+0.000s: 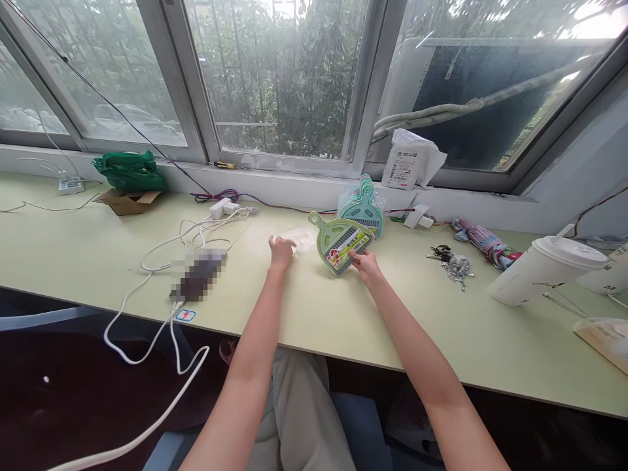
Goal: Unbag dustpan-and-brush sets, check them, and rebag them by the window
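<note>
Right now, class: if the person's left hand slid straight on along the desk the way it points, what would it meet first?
The left hand points toward the window. Just ahead lies a clear plastic wrapper, which its fingers seem already to touch. Beyond that comes bare desk, then probably the windowsill cables; depth is uncertain.

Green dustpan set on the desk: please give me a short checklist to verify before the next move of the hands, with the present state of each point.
1. Right hand grips the near edge of the green dustpan set: ok.
2. Left hand rests on the clear plastic bag: ok.
3. Bag is open: cannot tell.
4. Dustpan stack behind stands apart from the set: cannot tell, they overlap in view.
5. White cable lies left of both hands, not touching: ok.
6. Keys clear of the right hand: ok.
</note>
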The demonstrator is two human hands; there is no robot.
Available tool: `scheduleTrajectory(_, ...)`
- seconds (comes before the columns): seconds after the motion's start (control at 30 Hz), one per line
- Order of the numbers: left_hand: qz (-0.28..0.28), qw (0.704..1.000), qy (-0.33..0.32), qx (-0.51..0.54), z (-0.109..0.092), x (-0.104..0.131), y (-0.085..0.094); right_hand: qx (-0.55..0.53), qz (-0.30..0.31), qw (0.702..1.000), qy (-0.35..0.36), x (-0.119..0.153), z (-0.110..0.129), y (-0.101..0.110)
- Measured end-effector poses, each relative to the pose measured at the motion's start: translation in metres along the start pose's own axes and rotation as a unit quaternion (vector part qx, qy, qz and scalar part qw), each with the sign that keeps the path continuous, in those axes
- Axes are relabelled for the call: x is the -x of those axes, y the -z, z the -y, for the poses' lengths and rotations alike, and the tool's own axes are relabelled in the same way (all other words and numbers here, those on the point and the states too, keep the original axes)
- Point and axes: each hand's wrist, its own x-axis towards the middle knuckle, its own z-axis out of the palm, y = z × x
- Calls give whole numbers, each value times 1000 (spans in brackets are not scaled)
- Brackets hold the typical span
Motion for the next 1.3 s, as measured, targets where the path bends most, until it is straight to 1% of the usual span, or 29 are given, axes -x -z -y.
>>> scheduleTrajectory(0.07, -15, 999, 41, -19, 2, -2, 8, 0, 7, 1000, 5, -1, 0, 0)
scheduleTrajectory(0.13, -49, 995, 89, -14, 1, -3, 14, 3, 10, 1000, 5, -1, 0, 1)
scheduleTrajectory(0.2, -87, 991, 101, 24, -6, -2, 17, 5, 9, 1000, 1, -2, 0, 1)
scheduleTrajectory(0.23, -89, 991, 87, 53, -12, -1, 16, 7, 7, 1000, 0, -2, -1, 1)
scheduleTrajectory(0.27, -70, 992, 65, 83, -18, 1, 13, 7, 6, 1000, -1, -3, -1, 1)
scheduleTrajectory(0.33, 16, 991, 20, 130, -28, 6, 6, 5, 3, 1000, 0, -3, -1, 1)
scheduleTrajectory(0.4, 100, 983, -4, 156, -32, 11, -1, 1, 0, 1000, 4, -3, -1, 2)
scheduleTrajectory(0.43, 119, 979, -6, 166, -32, 12, -2, -1, -1, 1000, 6, -3, -1, 2)
scheduleTrajectory(0.47, 120, 977, -8, 175, -30, 13, -2, -3, -2, 1000, 8, -3, -1, 3)
scheduleTrajectory(0.53, 87, 980, -19, 175, -25, 12, 3, -3, -4, 1000, 10, -2, 0, 4)
scheduleTrajectory(0.63, 2, 994, -43, 102, -24, 11, 10, -4, -10, 1000, 8, -2, 1, 4)
scheduleTrajectory(0.7, -38, 997, -42, 60, -30, 11, 8, -2, -14, 1000, 4, -1, 2, 4)
scheduleTrajectory(0.73, -45, 997, -35, 54, -34, 12, 4, 1, -16, 1000, 1, -1, 3, 4)
scheduleTrajectory(0.77, -41, 997, -26, 55, -38, 13, -2, 3, -18, 1000, -1, -1, 3, 3)
scheduleTrajectory(0.87, 6, 999, -7, 52, -46, 15, -20, 7, -15, 1000, -3, -1, 3, 3)
scheduleTrajectory(0.93, 20, 999, 2, 42, -45, 15, -29, 10, -7, 1000, -3, -1, 4, 4)
scheduleTrajectory(0.97, 17, 999, 10, 40, -43, 14, -31, 14, -3, 1000, -5, -1, 4, 5)
scheduleTrajectory(1.07, -8, 999, 32, 41, -35, 12, -31, 39, 0, 999, -19, -2, 6, 5)
scheduleTrajectory(1.13, -12, 999, 28, 41, -31, 12, -28, 55, 5, 998, -33, -2, 8, 5)
scheduleTrajectory(1.23, 2, 998, 28, 63, -30, 12, -23, 76, 22, 995, -56, -2, 12, 5)
scheduleTrajectory(1.3, 14, 995, 58, 76, -29, 11, -20, 86, 30, 994, -67, -2, 15, 7)
